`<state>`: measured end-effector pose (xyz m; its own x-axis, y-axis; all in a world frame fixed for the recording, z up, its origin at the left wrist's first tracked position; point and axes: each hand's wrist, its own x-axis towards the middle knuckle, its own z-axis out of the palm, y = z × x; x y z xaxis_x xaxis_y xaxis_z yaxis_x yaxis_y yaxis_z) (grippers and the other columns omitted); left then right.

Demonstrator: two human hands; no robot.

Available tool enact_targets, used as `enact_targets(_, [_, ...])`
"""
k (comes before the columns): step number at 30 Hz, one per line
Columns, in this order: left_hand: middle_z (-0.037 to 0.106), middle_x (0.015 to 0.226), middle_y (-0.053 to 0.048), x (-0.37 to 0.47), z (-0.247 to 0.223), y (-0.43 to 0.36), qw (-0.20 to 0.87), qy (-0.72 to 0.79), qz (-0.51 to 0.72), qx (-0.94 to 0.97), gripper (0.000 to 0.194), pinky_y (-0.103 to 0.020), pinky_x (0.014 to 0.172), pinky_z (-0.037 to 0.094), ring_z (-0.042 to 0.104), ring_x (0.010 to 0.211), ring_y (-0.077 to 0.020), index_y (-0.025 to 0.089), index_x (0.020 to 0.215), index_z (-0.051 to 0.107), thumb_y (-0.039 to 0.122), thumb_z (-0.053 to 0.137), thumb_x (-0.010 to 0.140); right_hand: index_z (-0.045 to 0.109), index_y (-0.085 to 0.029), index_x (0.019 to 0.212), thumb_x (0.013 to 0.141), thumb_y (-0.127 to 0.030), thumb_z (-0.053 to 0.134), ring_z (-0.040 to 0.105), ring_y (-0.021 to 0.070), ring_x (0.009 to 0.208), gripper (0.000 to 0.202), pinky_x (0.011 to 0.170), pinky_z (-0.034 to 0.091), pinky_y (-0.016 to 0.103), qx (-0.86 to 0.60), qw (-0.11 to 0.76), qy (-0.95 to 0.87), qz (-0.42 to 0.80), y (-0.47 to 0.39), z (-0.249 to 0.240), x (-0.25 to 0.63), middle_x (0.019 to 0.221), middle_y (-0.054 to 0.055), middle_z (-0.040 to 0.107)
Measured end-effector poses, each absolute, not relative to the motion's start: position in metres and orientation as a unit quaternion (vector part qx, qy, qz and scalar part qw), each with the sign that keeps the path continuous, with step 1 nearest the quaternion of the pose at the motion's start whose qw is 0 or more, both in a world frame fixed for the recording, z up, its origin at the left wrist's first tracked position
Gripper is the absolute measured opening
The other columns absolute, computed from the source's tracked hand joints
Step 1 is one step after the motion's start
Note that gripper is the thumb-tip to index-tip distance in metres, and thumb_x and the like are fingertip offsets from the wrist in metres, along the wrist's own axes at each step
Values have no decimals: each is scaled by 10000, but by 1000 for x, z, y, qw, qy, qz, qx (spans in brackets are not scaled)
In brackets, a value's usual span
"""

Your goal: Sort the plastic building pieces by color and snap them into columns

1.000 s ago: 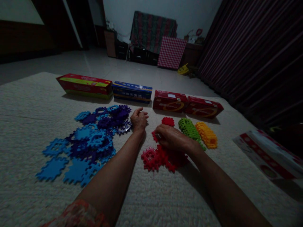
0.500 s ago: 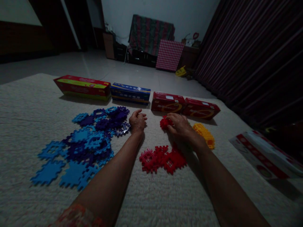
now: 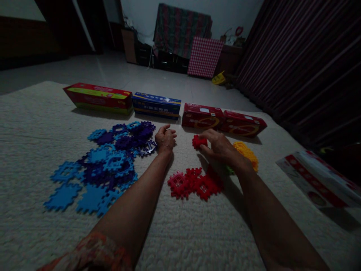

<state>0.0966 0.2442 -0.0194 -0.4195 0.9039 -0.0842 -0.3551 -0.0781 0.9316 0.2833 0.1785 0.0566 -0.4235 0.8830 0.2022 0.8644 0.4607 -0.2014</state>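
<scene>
Red and bumpy: a short stack of red pieces [image 3: 199, 142] on the pale mat [image 3: 175, 237], right at the fingers of the right hand [image 3: 221, 145]. Thumb on the near side, other fingers round the far side, red stack clamped in between. Hard to tell about a tight squeeze or a soft one. From those fingers, red stack off to the left, on the side toward the left hand [image 3: 165, 139]. Right hand much the nearer of the two. Long way of the red stack too covered to tell.

Over at the left hand, fingers softly curled and a little apart, with nothing seen inside. Just beside it, a big messy spread of blue and purple pieces [image 3: 114, 162]. Nearer the body than the red stack, a flat pile of loose red pieces [image 3: 213, 180]. By the right wrist, just a bit of green stack [image 3: 229, 170] peeking out; next to that, a yellow stack [image 3: 246, 152], long and slanted. Farther off, in a row: a red-and-green box [image 3: 98, 98], a blue box [image 3: 156, 106] and two dark red boxes [image 3: 202, 116].
</scene>
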Motion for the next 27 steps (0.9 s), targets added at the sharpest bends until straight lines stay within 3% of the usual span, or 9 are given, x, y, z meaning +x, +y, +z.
enact_targets(6, [656,718,-11,97,-17,244,466,507,672,273,361,-179,443,353,602,566,-120,170,1024,655,121,503,700,729,-206,1108,805,-198,678,666,233,994,308,836,490,302,-498,-35,-848,175,151,74,260,1102,86,738])
enact_targets(11, [654,715,-7,97,-17,244,469,499,676,271,360,-170,432,344,599,561,-114,170,1008,652,122,502,685,783,-194,925,798,-154,617,665,180,748,213,655,445,252,-462,-127,-857,189,148,74,244,863,60,763])
enact_targets(16, [650,713,-1,97,-19,242,471,494,677,275,383,-166,427,353,599,557,-115,175,1022,652,141,503,672,778,-181,965,802,-137,622,681,213,868,229,762,481,275,-460,-113,-863,175,146,77,244,973,96,758])
enact_targets(21, [647,703,8,97,-19,243,475,485,683,269,372,-161,426,348,588,538,-107,178,1012,651,153,512,667,640,-173,1266,811,-188,675,633,228,1081,456,943,490,323,-388,-11,-893,229,133,78,238,1246,117,661])
enact_targets(27, [637,673,14,95,-12,242,484,487,688,237,363,-164,435,359,577,516,-96,165,985,639,135,525,642,625,-181,1242,766,-193,719,607,234,1055,485,929,488,354,-343,-32,-906,244,122,74,220,1213,105,635])
